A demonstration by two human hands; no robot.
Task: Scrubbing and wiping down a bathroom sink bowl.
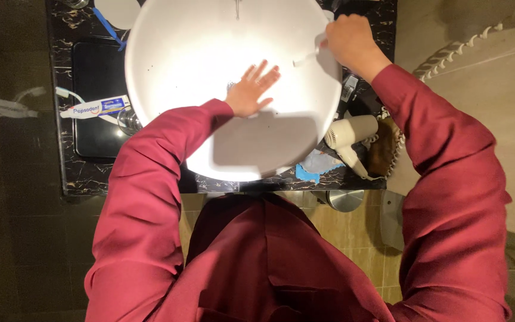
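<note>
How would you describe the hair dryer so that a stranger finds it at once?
Start at the round white basin on the dark marble counter. Just off its rim, below the right hand, lies the hair dryer: cream, pistol-shaped, with a coiled cord.

Your left hand (251, 90) lies flat, fingers (267, 73) spread, palm down. Your right hand (348, 37) is fisted, arm bent at the elbow.

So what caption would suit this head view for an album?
Left hand flat inside white basin, right hand gripping a white toothbrush.
</note>
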